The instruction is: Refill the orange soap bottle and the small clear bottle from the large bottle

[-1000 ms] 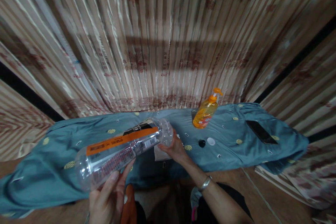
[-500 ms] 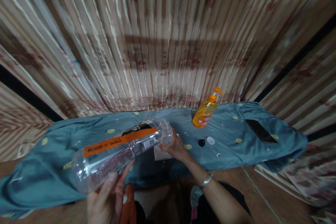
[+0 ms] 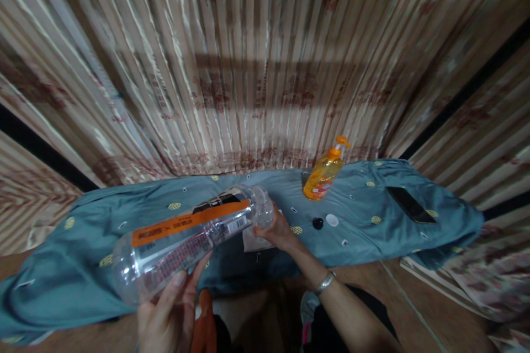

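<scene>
A large clear plastic bottle (image 3: 194,237) with an orange and silver label lies tilted across both my hands, its base to the lower left and its neck to the upper right. My left hand (image 3: 169,306) cradles the lower body from beneath, thumb and fingers against its side. Around the neck end, my right hand (image 3: 279,230) is closed, its fingers partly hidden behind the plastic. Below the neck, a pale flat piece (image 3: 253,242) rests on the cloth, partly covered. A small black cap (image 3: 318,223) and a white disc (image 3: 332,220) lie right of my right hand.
A blue-green patterned cloth (image 3: 356,242) covers the long surface. An orange pump bottle (image 3: 323,176) stands toward the back, and a black phone (image 3: 409,205) lies at the right. Striped curtains (image 3: 265,94) hang behind. An orange object (image 3: 203,325) shows below the front edge.
Almost nothing differs. Both hands keep their hold on the bottle, and the view has shifted very slightly.
</scene>
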`<state>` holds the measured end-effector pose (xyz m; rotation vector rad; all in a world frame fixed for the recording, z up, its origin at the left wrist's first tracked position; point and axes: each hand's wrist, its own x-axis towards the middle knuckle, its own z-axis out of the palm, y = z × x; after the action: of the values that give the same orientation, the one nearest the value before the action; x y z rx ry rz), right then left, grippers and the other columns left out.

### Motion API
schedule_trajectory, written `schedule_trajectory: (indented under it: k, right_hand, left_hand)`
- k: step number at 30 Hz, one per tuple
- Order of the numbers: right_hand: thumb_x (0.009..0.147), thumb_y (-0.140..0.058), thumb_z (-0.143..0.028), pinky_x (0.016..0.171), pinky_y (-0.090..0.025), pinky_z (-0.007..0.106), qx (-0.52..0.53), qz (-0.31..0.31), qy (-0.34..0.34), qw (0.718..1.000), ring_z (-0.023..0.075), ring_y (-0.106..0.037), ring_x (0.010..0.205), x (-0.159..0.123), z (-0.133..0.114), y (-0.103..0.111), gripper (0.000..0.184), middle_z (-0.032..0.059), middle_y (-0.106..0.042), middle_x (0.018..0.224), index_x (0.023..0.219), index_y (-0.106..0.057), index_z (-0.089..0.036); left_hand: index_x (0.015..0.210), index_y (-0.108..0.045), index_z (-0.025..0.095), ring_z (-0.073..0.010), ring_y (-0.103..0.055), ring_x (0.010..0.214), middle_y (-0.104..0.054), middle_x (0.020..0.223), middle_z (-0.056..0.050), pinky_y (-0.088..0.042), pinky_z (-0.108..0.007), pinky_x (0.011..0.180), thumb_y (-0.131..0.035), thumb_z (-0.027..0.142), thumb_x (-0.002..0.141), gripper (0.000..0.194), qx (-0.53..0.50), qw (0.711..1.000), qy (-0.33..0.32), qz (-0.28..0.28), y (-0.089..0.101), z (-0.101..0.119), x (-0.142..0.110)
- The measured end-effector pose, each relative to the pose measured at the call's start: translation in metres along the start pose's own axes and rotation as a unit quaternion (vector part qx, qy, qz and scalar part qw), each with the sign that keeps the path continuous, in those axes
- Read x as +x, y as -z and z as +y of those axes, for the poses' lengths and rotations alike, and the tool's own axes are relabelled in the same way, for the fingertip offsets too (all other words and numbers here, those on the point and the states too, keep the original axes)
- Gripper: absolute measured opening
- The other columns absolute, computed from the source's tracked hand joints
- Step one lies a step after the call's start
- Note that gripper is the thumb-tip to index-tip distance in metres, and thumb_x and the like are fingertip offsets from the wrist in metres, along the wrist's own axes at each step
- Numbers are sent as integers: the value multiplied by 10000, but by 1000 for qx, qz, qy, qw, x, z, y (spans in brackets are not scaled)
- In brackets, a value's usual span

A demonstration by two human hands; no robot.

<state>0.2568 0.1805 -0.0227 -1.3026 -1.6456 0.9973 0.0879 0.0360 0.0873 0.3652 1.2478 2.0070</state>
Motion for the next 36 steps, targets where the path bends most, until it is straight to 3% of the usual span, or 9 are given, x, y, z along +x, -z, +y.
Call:
schedule_trajectory:
  k: [5, 13, 18, 27, 32, 36]
  right_hand:
    - [646, -767, -232, 939, -606, 460, 17, 0, 0, 1000, 295, -739, 1055, -1, -3, 2, 752, 62, -760, 1166, 1360, -528, -224]
    - [637, -763, -241, 966, -590, 443, 40, 2, 12, 999, 270, -736, 1029, -1, 1, 0, 648, 41, -755, 1140, 1260, -587, -250]
    - [624, -775, -245, 981, -588, 436, 33, 3, 9, 999, 259, -734, 1041, 0, 3, -1, 622, 36, -756, 1174, 1224, -611, -264]
    - [630, -776, -228, 943, -602, 431, 28, 4, 9, 1000, 260, -741, 997, -1, 0, 0, 621, 34, -768, 1111, 1229, -613, -249]
    - [613, -781, -229, 928, -602, 429, 25, 12, 3, 1000, 267, -736, 1008, 0, -3, 0, 693, 36, -760, 1125, 1273, -573, -249]
    - [637, -765, -227, 921, -606, 419, 18, 2, 5, 1000, 269, -739, 1022, -1, -5, 2, 729, 39, -762, 1131, 1333, -547, -246]
  left_hand:
    - [1040, -761, 261, -374, -650, 1248, -778, 1058, -41, -506, -659, 1055, -904, 281, 614, 450, 0, 1000, -2, 0, -1, 0, 2]
    - [977, -767, 264, -342, -714, 1111, -782, 949, -22, -545, -647, 1001, -971, 256, 465, 552, -31, 999, 5, 9, -3, -2, 5]
    - [992, -770, 252, -310, -756, 969, -776, 867, -12, -547, -654, 1000, -957, 252, 509, 519, -40, 999, -1, -2, 1, -6, 7]
    - [796, -728, 220, -293, -736, 999, -759, 860, -9, -606, -592, 937, -974, 262, 488, 397, -40, 999, 2, 5, 4, -6, 5]
    - [849, -742, 237, -264, -734, 1002, -772, 942, -4, -616, -539, 936, -961, 256, 527, 390, -29, 1000, -1, -3, 0, -2, 3]
    - [878, -754, 225, -270, -741, 949, -768, 926, -4, -581, -601, 980, -969, 290, 516, 426, -26, 1000, -4, 0, -2, -1, 4]
